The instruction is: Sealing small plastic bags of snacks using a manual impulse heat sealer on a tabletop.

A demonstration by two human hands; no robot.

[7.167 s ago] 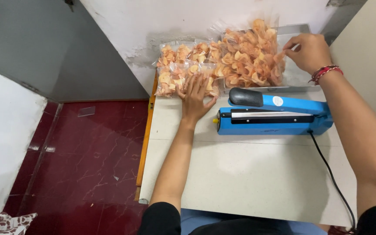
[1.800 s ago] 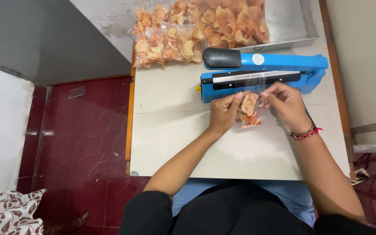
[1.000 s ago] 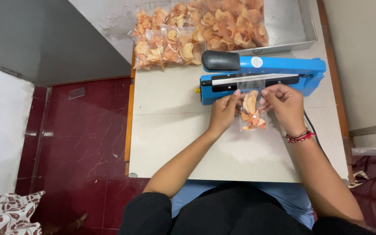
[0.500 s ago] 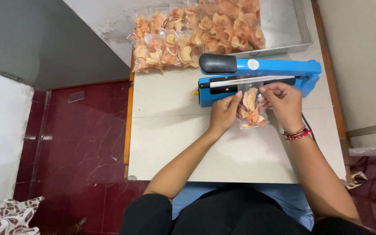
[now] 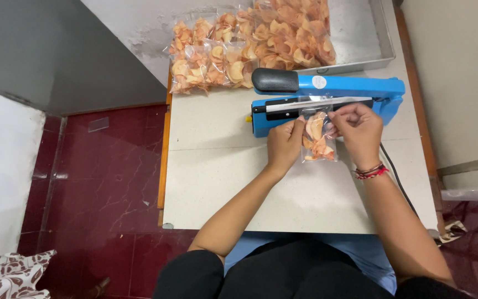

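Bag (image 5: 317, 141) of orange chips lies on the table (image 5: 239, 188) just in front of the sealer (image 5: 327, 99), its open top laid onto the sealer's bar. Left hand (image 5: 284, 144) pinches the bag's left edge with fingers closed on the plastic; right hand (image 5: 359, 130) grips the right upper corner the same way, a red band on its wrist. Both hands touch the sealer's front. Against the frame a second back, the bag sits higher, its mouth now up on the bar instead of short of it, and both hands have moved forward with it. The sealer's arm is raised as before. A black cord (image 5: 396, 177) runs from the sealer's right side toward the near table edge. Behind the sealer, filled chip bags (image 5: 211, 58) lie at its far left, and a metal tray (image 5: 360, 39) with loose chips sits beyond it, both unchanged.
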